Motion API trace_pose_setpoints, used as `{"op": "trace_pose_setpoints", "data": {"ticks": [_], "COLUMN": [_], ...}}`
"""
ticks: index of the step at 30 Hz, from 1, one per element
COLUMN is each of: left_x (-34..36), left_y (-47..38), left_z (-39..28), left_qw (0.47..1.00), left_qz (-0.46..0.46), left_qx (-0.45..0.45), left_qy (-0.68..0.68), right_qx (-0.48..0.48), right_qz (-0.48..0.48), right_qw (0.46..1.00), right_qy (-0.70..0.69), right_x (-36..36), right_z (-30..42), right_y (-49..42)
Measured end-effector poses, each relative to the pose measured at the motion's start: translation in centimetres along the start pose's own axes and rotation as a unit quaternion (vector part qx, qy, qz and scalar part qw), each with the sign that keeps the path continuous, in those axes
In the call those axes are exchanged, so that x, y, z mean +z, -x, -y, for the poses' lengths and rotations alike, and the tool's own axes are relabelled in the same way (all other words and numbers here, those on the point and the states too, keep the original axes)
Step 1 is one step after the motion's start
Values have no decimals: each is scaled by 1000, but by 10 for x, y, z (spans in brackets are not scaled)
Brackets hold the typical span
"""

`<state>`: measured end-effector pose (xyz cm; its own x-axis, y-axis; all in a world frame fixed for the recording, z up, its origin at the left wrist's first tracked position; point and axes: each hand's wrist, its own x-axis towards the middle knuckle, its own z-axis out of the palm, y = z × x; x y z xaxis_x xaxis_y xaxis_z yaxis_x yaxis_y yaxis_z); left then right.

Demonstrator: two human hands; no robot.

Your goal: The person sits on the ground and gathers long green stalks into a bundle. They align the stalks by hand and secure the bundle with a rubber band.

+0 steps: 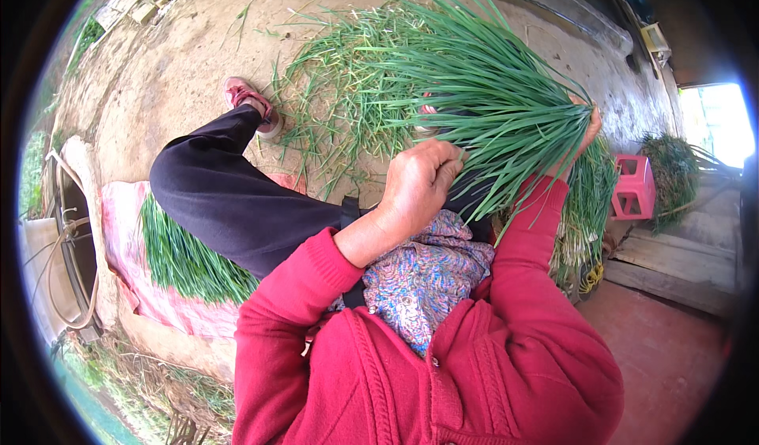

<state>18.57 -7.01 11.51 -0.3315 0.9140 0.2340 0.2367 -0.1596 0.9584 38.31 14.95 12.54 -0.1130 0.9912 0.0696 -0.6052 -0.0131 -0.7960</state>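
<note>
A large fanned bunch of long green chive-like leaves (498, 107) is gripped at its gathered end by my right hand (587, 127), the leaf tips spreading to the left and upward. My left hand (421, 175) is at the lower left edge of the bunch, thumb and forefinger pinched on a thin leaf tip. Beside my right forearm lies a pile of similar leaves with pale stem ends (584, 207). More neatly laid green leaves (190, 255) rest on a pink-and-white woven sheet (172, 311) to my left.
Loose green and yellowed leaf scraps (350, 83) litter the earthen floor (178, 65) ahead, around my feet. At the right stand a pink plastic stool (634, 187) and a darker heap of plants (670, 172), near wooden boards (676, 255). Rope (59, 237) hangs at the far left.
</note>
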Motion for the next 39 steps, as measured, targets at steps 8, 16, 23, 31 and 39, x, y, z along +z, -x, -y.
{"op": "trace_pose_setpoints", "data": {"ticks": [8, 16, 23, 31, 39], "left_x": [7, 17, 28, 32, 2], "left_y": [-5, -15, -26, -30, -32], "left_z": [11, 8, 4, 20, 40], "left_qw": [973, 993, 998, 870, 813], "left_qz": [28, 8, -28, 39, -68], "left_qx": [-159, -93, -8, -288, -332], "left_qy": [165, 73, 56, 398, 473], "right_qx": [16, 12, 7, 15, 12], "right_qz": [11, 30, 10, 10, 20], "right_qw": [1000, 999, 1000, 1000, 999], "right_qy": [-9, -27, -9, 13, -34], "right_x": [-6, -10, -11, -4, 2], "right_z": [0, -2, -1, -1, -2], "right_y": [0, -4, -5, 0, 0]}}
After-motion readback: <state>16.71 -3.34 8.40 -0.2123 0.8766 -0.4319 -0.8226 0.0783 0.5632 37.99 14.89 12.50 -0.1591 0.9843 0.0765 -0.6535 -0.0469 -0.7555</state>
